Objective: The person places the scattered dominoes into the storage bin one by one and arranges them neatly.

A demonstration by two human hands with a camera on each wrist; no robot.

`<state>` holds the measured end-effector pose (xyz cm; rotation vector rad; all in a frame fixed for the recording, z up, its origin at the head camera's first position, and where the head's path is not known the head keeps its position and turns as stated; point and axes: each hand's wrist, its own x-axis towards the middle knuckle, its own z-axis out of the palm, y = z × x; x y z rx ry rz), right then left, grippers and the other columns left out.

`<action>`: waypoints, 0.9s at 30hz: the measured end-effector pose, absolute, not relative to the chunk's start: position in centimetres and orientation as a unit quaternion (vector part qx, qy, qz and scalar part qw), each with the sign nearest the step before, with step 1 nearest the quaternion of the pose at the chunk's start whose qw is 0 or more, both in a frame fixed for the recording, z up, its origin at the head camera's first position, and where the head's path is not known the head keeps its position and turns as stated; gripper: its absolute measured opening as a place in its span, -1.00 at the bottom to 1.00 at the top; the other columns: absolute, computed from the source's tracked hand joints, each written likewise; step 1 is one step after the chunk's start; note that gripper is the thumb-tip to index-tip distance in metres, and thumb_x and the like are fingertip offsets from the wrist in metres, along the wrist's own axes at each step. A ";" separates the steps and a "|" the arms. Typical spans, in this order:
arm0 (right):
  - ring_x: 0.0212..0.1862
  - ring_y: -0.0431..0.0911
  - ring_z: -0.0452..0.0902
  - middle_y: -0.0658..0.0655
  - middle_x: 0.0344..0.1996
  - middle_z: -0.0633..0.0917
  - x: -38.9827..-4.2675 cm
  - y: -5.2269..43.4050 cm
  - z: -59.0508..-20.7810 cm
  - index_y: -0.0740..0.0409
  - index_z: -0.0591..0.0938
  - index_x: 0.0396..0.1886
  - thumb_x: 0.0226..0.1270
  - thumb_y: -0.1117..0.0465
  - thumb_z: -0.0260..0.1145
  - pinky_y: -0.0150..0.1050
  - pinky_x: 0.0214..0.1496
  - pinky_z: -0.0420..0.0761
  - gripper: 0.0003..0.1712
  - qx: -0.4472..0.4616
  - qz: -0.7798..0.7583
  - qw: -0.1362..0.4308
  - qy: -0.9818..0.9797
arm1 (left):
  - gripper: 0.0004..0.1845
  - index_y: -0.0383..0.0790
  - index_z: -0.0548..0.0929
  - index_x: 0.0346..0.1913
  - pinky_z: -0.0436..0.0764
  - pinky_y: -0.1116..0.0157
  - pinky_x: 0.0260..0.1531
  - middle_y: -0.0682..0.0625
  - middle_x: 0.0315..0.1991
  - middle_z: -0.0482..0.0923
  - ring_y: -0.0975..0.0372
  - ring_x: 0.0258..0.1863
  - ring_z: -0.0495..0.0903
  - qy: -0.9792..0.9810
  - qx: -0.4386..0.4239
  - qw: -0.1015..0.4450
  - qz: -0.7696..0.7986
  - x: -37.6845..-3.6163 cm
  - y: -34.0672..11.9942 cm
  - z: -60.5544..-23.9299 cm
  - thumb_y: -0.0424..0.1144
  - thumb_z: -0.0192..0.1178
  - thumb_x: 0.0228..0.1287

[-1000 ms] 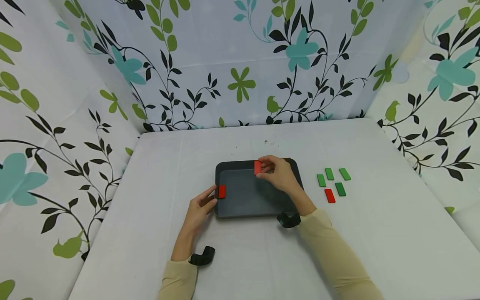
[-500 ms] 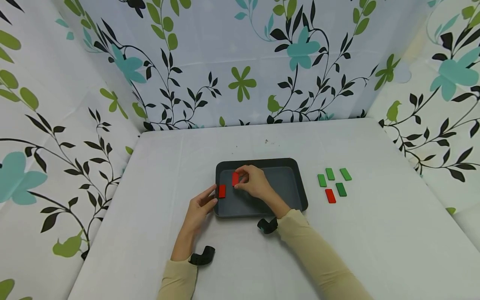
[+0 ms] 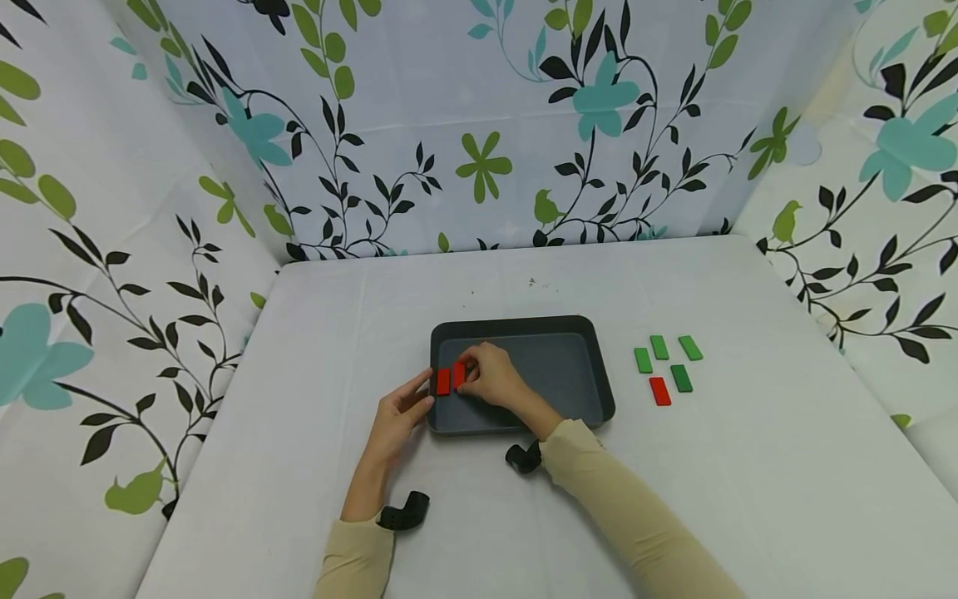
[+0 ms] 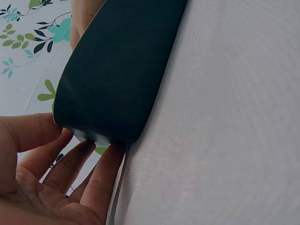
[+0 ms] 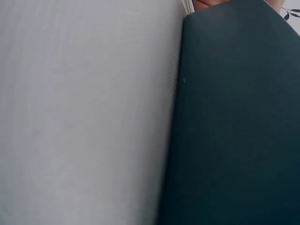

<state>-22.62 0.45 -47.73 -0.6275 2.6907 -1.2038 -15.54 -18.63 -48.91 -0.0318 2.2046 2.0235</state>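
Scene: a dark tray (image 3: pixel 569 378) sits at the centre of the head view on a white table (image 3: pixel 748 499); both hands meet at its left wall.
Left hand (image 3: pixel 400 412): lies at the tray's left rim, fingers nearly straight. Its tips touch the first red block (image 3: pixel 443 382), which stands on edge at the rim. In the left wrist view the fingers (image 4: pixel 70 164) are spread under the tray's corner; no curl round anything shows.
Right hand (image 3: pixel 490 378): reaches across the tray floor, fingertips pinching the second red block (image 3: pixel 459 374). The grip is narrow, closed on that block's right side.
Key relation: the second red block is just right of the first, almost touching it. Both stand with long axes up and down in the frame, parallel. The first lies left of the right hand's pinch; the left hand is nearer to it.
Spare blocks: four green blocks (image 3: pixel 659 348) and a red block (image 3: pixel 659 391) lie flat in a cluster right of the tray, well apart from both hands.
Right wrist view: only the tray wall and table; the fingers barely show.
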 end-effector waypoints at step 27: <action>-0.36 -0.16 0.60 0.24 -0.18 0.62 -22.3 0.9 -47.6 0.34 0.63 0.07 -0.03 0.28 0.60 -0.39 -0.26 0.59 -0.40 -0.234 -0.392 0.044 0.889 | -0.46 -0.20 0.38 0.42 0.49 0.15 0.18 -0.13 0.44 0.29 -0.03 0.40 0.33 0.739 -0.023 0.079 0.669 -15.7 -18.5 -48.9 -0.42 0.10 0.40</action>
